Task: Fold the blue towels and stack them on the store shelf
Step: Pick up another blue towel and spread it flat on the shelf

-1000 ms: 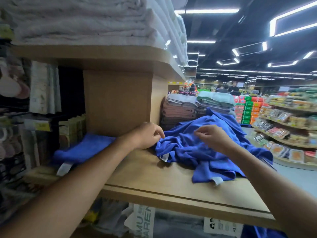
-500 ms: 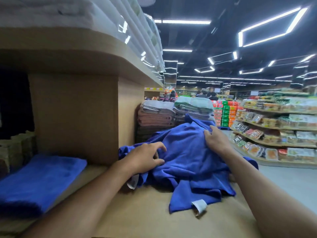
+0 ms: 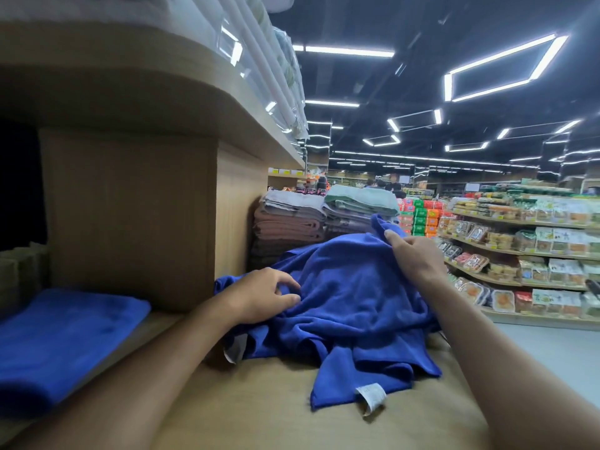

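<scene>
Head view | crumpled blue towel (image 3: 350,303) heaped on the shelf (image 3: 259,417), right of the wooden divider (image 3: 130,216) | soft, light, limp; probably best taken by two corners along one hem | right hand (image 3: 417,254) pinches a lifted edge, left hand (image 3: 263,297) curls into a fold | folded blue towel (image 3: 65,336) lies left; towel stacks (image 3: 289,222) behind; divider crowds spreading room.

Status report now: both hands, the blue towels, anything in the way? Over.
Left hand grips crumpled blue towel; right hand pinches its raised edge. Folded blue towel lies left on shelf. Other towel stacks behind, not blocking.
</scene>
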`<state>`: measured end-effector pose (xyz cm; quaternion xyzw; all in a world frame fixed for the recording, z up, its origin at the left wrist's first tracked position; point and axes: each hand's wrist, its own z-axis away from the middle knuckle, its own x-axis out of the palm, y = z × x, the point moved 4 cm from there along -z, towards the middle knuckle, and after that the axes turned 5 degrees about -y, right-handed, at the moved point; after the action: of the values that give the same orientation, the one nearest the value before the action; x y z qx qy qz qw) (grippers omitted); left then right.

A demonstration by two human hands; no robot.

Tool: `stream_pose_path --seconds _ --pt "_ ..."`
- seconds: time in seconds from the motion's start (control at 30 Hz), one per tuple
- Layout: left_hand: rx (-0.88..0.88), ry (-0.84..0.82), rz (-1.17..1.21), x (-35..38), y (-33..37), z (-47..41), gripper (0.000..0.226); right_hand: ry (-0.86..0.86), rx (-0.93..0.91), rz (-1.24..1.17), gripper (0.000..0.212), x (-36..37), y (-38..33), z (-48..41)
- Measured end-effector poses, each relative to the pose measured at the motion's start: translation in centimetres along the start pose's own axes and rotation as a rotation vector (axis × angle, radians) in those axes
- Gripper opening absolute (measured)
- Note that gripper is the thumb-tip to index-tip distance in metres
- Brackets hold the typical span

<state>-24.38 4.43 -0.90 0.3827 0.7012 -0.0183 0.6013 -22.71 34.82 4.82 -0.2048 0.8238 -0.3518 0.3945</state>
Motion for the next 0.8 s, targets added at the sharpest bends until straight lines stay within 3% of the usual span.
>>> stream_pose_path --seconds 0.07,0.17,0.2,0.27,0.33,0.37,0.43,0.5,0.53,0.57,0.6,0.7,0.8 --pt "-0.002 0.019 0.005 -0.1 0.1 0.1 0.025 0.022 -0.027 0.034 0.058 0.2 -0.1 0.1" --pt "-0.006 0.036 0.037 -0.2 0.2 0.2 0.020 -0.007 -0.031 -0.100 0.026 0.3 0.1 0.3" --pt "-0.004 0.053 0.084 -0.3 0.4 0.2 0.017 0.002 -0.032 -0.121 0.035 0.0 0.0 0.4" --pt "-0.006 0.113 0.243 -0.5 1.0 0.3 0.014 0.046 -0.135 -0.156 0.039 -0.8 -1.4 1.2" --pt "-0.039 0.157 0.469 -1.0 1.9 0.7 0.024 -0.053 -0.332 -0.305 0.013 -1.4 -4.0 2.8" --pt "-0.084 0.139 0.631 -1.2 2.3 0.9 0.034 -0.229 -0.430 -0.403 0.013 -1.3 -5.2 3.9" --pt "-0.198 -0.002 0.992 -1.2 2.8 1.4 0.056 -0.838 -0.520 -0.571 0.025 -0.3 -7.1 7.1" --pt "-0.202 -0.188 1.223 -0.9 3.2 1.7 0.070 -1.391 -0.389 -0.599 0.044 0.5 -7.4 9.9" --pt "-0.170 -0.253 1.264 -0.7 3.4 1.7 0.073 -1.508 -0.320 -0.633 0.050 0.5 -7.3 10.4" --pt "-0.142 -0.274 1.272 -0.5 3.4 1.8 0.070 -1.501 -0.271 -0.701 0.051 0.5 -7.3 10.0" --pt "-0.127 -0.259 1.242 -0.2 3.3 1.7 0.063 -1.384 -0.239 -0.772 0.047 0.4 -7.3 9.3" --pt "-0.114 -0.055 1.012 -0.3 2.5 1.6 0.033 -0.839 -0.178 -0.816 0.033 -0.3 -6.5 6.2" --pt "-0.176 0.041 1.101 -0.7 1.9 1.4 0.021 -0.542 -0.281 -0.386 0.033 -0.1 -5.1 5.2"
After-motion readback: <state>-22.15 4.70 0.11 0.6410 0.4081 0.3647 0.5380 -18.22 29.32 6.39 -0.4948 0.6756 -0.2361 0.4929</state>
